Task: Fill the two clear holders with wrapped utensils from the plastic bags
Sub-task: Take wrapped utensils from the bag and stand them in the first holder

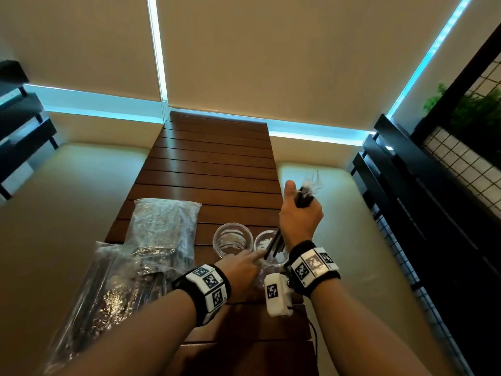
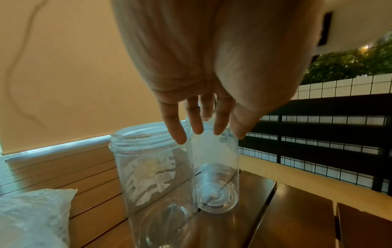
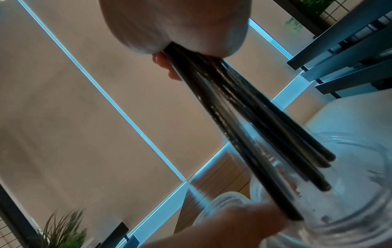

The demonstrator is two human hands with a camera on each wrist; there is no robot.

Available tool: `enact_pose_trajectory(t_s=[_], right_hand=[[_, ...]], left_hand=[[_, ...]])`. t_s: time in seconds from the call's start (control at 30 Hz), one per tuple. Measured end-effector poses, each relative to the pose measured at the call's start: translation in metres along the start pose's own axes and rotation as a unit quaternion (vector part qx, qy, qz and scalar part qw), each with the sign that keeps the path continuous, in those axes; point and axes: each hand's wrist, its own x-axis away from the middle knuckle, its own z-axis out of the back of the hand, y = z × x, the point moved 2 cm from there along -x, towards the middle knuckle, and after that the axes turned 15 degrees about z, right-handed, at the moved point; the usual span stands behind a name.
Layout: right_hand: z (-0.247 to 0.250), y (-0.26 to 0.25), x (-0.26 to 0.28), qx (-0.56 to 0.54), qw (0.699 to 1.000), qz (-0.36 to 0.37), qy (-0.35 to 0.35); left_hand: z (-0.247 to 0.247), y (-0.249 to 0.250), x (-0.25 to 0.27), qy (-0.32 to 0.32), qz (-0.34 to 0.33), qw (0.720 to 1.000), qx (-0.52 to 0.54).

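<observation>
Two clear holders stand side by side on the slatted wooden table (image 1: 211, 164): the left holder (image 1: 233, 240) (image 2: 148, 176) and the right holder (image 1: 271, 249) (image 2: 216, 176) (image 3: 343, 206). My right hand (image 1: 301, 213) (image 3: 176, 33) grips a bundle of black wrapped utensils (image 1: 305, 198) (image 3: 244, 117), tilted, with its lower ends at the right holder's mouth. My left hand (image 1: 244, 267) (image 2: 203, 132) (image 3: 233, 223) has straight fingers (image 2: 196, 120) that touch the right holder's rim. Both holders look empty inside in the left wrist view.
Two crinkled plastic bags of wrapped utensils lie left of the holders, one further back (image 1: 162, 229) and one nearer me (image 1: 108, 294). Cream cushions (image 1: 67, 213) flank the table. A black railing with wire mesh (image 1: 433, 213) and plants (image 1: 474, 109) run along the right.
</observation>
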Motion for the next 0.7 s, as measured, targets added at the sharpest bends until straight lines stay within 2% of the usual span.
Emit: enact_pose_trajectory(t_s=[0.07,0.17,0.4,0.57,0.7], right_hand=[[-0.001,0.010,-0.002,-0.005,1.000,-0.013,-0.001],[0.000,0.022,-0.007,-0.010,1.000,-0.023,0.002],[-0.006,0.030,-0.011,-0.035,0.997,-0.061,0.008],[-0.019,0.045,0.023,0.017,0.991,-0.021,-0.131],[-0.017,0.086,0.050,0.180,0.942,0.031,-0.281]], left_hand=[[0.003,0.003,0.000,-0.001,0.005,1.000,-0.011],[0.006,0.006,-0.001,0.032,-0.014,0.999,-0.028],[0.011,-0.009,0.007,0.037,-0.057,0.988,-0.141],[0.009,-0.011,0.004,0.040,-0.027,0.997,-0.063],[0.010,-0.014,0.002,0.055,0.048,0.996,0.048]])
